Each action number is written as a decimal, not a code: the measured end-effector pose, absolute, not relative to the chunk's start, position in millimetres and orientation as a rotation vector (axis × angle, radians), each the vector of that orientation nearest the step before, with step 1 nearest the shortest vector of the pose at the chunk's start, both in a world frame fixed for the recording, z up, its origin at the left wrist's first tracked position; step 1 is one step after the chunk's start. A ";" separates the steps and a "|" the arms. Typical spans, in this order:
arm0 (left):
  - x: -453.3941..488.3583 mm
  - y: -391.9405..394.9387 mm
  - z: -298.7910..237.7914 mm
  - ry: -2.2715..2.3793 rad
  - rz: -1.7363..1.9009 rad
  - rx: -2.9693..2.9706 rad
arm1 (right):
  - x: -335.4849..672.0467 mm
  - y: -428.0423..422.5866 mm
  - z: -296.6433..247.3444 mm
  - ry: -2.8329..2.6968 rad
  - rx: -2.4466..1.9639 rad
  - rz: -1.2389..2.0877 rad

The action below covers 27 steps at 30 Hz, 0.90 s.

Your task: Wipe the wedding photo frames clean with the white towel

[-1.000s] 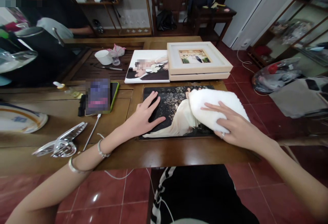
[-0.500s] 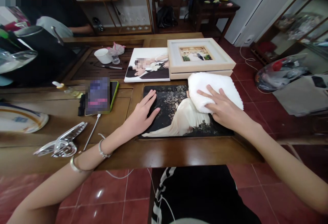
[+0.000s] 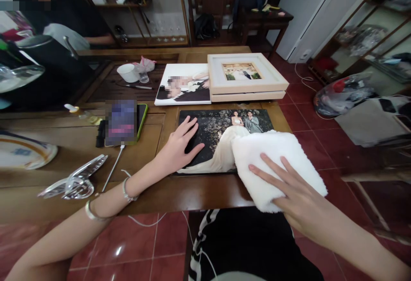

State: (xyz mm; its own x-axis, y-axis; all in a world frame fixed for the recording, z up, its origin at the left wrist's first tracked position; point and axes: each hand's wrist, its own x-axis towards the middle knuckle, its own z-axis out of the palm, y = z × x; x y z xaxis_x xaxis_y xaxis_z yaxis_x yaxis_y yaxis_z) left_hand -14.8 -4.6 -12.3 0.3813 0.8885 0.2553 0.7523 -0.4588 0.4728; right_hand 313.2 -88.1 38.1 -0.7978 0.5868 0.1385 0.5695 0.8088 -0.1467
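A dark wedding photo print (image 3: pixel 218 133) lies flat on the wooden table (image 3: pixel 199 191) in front of me. My left hand (image 3: pixel 178 146) rests open on the print's left part, fingers spread flat. My right hand (image 3: pixel 290 186) presses flat, fingers stretched out, on a folded white towel (image 3: pixel 276 161). The towel covers the print's near right corner and hangs over the table's front edge.
Behind the print lie a second photo print (image 3: pixel 184 84) and a white picture frame (image 3: pixel 245 77). A phone (image 3: pixel 123 120) on a cable, a clear plastic piece (image 3: pixel 75 180), a plate (image 3: pixel 22 154) and a white cup (image 3: pixel 128 72) are to the left. Another person sits at the far left.
My right hand has dragged the towel from the print's far right corner back toward me, to the near right corner and table edge. The left hand has stayed put.
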 end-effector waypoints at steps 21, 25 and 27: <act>-17.2 -2.9 -14.5 1.441 0.647 2.391 | 285.4 48.2 32.3 -2.756 -1.080 0.188; -16.8 -2.9 -13.6 1.447 0.635 2.388 | 281.9 33.7 34.8 -2.786 -1.072 0.145; -16.7 -2.9 -13.7 1.449 0.634 2.386 | 281.1 17.7 37.0 -2.826 -1.059 0.128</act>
